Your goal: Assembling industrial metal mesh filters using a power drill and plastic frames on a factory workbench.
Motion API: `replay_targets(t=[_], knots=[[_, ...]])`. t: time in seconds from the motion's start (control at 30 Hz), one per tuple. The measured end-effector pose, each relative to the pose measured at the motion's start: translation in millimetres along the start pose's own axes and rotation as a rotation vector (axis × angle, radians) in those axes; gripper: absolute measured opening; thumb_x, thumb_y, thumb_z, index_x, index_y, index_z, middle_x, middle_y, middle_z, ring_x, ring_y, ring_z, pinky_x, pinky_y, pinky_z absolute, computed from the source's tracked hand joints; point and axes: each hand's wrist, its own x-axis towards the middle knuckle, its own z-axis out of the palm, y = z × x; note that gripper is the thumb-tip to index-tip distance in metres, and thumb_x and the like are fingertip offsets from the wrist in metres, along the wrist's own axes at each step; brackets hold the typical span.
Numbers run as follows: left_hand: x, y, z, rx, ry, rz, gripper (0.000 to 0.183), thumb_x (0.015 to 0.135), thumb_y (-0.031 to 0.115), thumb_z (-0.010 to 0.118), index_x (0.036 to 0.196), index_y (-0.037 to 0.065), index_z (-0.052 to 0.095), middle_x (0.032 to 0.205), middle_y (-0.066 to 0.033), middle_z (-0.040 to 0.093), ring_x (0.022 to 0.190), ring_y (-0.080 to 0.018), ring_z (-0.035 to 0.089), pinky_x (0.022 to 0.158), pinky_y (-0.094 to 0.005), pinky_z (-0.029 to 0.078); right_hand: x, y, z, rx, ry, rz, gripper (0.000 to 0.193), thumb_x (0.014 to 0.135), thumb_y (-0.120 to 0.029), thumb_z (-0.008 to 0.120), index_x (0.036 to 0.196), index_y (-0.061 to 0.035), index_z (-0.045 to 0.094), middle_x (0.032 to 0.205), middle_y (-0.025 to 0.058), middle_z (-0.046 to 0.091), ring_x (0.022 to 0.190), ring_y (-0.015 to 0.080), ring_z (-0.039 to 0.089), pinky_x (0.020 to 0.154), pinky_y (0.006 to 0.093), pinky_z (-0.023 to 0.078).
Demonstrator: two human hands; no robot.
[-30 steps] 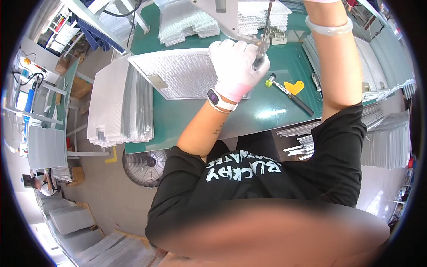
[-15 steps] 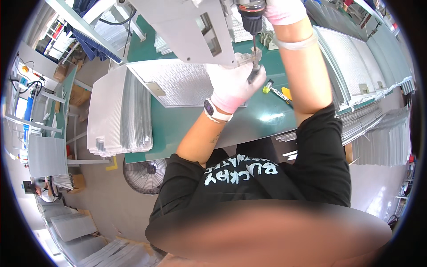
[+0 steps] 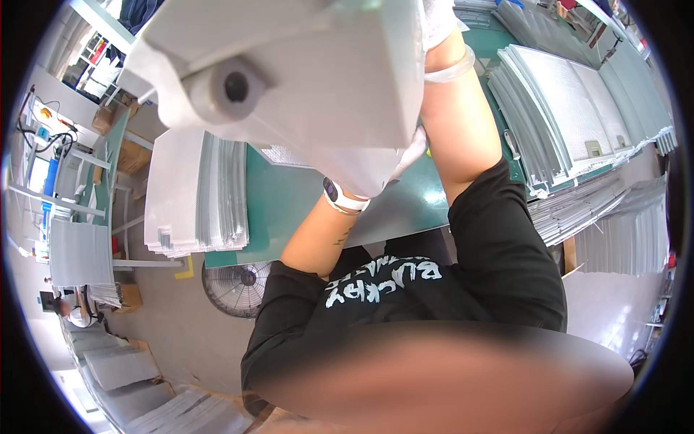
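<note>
A large light-grey machine housing with a dark round hole fills the upper middle, close and blurred. Below its lower edge shows part of my left hand in a white glove, with a white-strapped watch at the wrist; its fingers are mostly behind the housing. My right hand, also gloved in white, reaches up beside the housing's right side, and its fingers are out of sight. A corner of a silvery mesh panel peeks out on the green table. The driver tool is hidden now.
Stacked thin metal-framed panels stand at the table's left. More mesh panels are piled on the right, with further stacks below. A round floor fan sits under the front left edge. A person is far left.
The machine housing now looms larger and covers the driver, most of the mesh panel and much of my left hand. My right forearm has shifted left.
</note>
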Motion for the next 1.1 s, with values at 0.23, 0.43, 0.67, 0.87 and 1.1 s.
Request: replay_targets(t=[0.23, 0.43, 0.67, 0.87, 1.1], knots=[[-1, 1, 8, 0.084, 0.038, 0.083, 0.022, 0.075, 0.021, 0.078, 0.09, 0.007, 0.069, 0.076, -0.0047, 0.059, 0.07, -0.0236, 0.059, 0.065, -0.0382, 0.046, 4, 16, -62, -0.107, -0.038, -0.222, 0.025, 0.08, -0.005, 0.063, 0.101, 0.0068, 0.069, 0.096, 0.0139, 0.072, 0.084, 0.021, 0.07, 0.077, 0.0313, 0.056], [-28, -11, 20, 0.12, 0.165, 0.014, 0.019, 0.078, 0.024, 0.077, 0.092, 0.012, 0.071, 0.083, -0.0023, 0.063, 0.08, -0.0212, 0.061, 0.071, -0.0372, 0.046, -4, 14, -56, -0.046, 0.024, -0.221, 0.021, 0.082, -0.006, 0.063, 0.1, 0.0033, 0.068, 0.089, 0.0094, 0.071, 0.078, 0.0193, 0.068, 0.073, 0.0308, 0.055], [-65, 21, -59, 0.1, -0.085, 0.103, 0.02, 0.073, 0.031, 0.076, 0.081, 0.018, 0.063, 0.071, -0.0008, 0.055, 0.069, -0.0269, 0.053, 0.064, -0.043, 0.036, -12, -44, 19, -0.064, 0.118, -0.225, 0.009, 0.091, -0.016, 0.062, 0.086, -0.0085, 0.059, 0.075, 0.0026, 0.059, 0.065, 0.0111, 0.056, 0.053, 0.0221, 0.046], [-241, 17, -124, -0.147, -0.917, 0.138, 0.022, 0.077, 0.03, 0.071, 0.075, 0.012, 0.059, 0.074, -0.0062, 0.058, 0.074, -0.0282, 0.062, 0.067, -0.0437, 0.049, -15, -29, 45, -0.18, 0.025, -0.145, 0.013, 0.09, -0.017, 0.065, 0.09, -0.0076, 0.056, 0.071, 0.0061, 0.057, 0.053, 0.0118, 0.051, 0.045, 0.0206, 0.041], [-200, 9, -105, 0.466, -0.348, -0.111, 0.057, 0.079, 0.033, 0.074, 0.126, 0.004, 0.057, 0.125, -0.0163, 0.059, 0.126, -0.0367, 0.05, 0.11, -0.0557, 0.032, -24, -15, 12, 0.242, -0.362, -0.02, 0.017, 0.091, -0.024, 0.064, 0.086, -0.0101, 0.054, 0.071, 0.0034, 0.055, 0.054, 0.0124, 0.052, 0.045, 0.0239, 0.04]])
